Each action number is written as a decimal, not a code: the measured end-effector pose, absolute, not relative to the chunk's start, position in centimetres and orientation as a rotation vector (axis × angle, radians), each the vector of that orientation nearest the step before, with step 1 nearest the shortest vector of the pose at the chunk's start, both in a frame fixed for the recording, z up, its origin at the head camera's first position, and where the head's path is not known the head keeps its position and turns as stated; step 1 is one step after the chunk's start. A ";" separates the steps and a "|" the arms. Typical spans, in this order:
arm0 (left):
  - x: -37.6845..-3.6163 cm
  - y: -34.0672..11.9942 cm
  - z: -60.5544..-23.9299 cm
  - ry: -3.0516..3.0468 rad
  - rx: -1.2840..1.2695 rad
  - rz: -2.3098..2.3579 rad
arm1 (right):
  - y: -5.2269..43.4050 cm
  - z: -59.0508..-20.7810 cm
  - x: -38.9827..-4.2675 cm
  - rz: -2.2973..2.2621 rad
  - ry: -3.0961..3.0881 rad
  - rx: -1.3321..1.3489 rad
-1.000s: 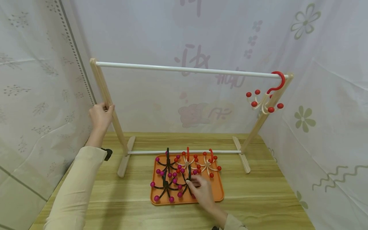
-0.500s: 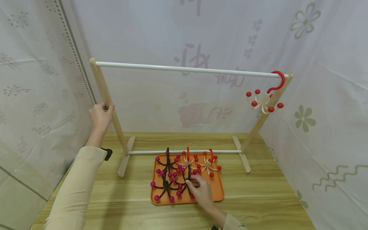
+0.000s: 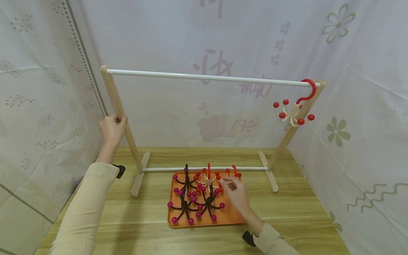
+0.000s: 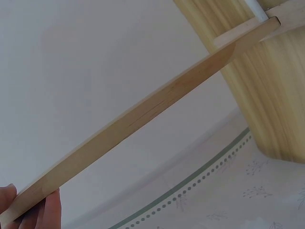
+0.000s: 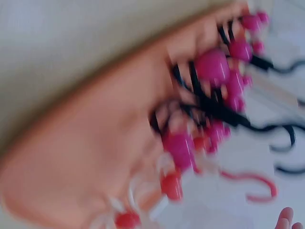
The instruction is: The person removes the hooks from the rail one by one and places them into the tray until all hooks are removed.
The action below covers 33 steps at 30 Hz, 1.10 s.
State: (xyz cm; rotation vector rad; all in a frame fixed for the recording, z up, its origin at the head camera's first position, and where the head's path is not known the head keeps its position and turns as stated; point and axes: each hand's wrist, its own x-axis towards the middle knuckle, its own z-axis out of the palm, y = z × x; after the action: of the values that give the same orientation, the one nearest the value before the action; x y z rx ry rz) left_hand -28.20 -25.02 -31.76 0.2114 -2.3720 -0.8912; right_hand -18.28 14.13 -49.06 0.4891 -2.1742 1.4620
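My left hand (image 3: pixel 113 130) grips the left wooden post (image 4: pixel 128 126) of a rack, thumb on one side and fingers on the other. My right hand (image 3: pixel 237 197) is over the right part of an orange tray (image 3: pixel 231 216), its fingers slightly bent and nothing visible between them. It partly hides a cream hook hanger with a red hook (image 3: pixel 235 170). A similar cream and red hanger (image 3: pixel 208 182) sits to its left. Several black hangers with magenta balls, including the front one (image 3: pixel 209 200), stand on the tray. The right wrist view is blurred, with only fingertips (image 5: pixel 284 221) showing.
A white top rail (image 3: pixel 197 76) spans the rack, and another cream hanger with red balls (image 3: pixel 293 115) hangs at its right end. The lower white rail (image 3: pixel 165 169) runs behind the tray. Wooden feet (image 3: pixel 268 173) stand on the wood-grain table (image 3: pixel 153 226).
My right hand has let go of the front right black hanger and moved up and right towards the red-hooked one. That black hanger stays on the tray. My left hand keeps its grip.
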 end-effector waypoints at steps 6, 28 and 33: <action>-28.2 -25.0 -31.8 -2.374 0.213 -0.894 | 18.5 -49.6 -23.2 1.418 -2.041 0.499; -28.0 -24.9 -31.7 -2.366 0.225 -0.910 | 22.4 -29.3 -21.7 1.070 -1.887 0.279; -28.1 -24.9 -31.8 -2.355 0.214 -0.884 | 24.8 -28.2 -23.3 1.069 -1.870 0.202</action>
State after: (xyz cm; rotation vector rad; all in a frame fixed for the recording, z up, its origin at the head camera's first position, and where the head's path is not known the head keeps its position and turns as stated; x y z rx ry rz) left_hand -28.10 -24.89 -31.77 0.2135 -2.3548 -0.8843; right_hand -23.30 24.84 -28.23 0.2017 -1.8701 1.0685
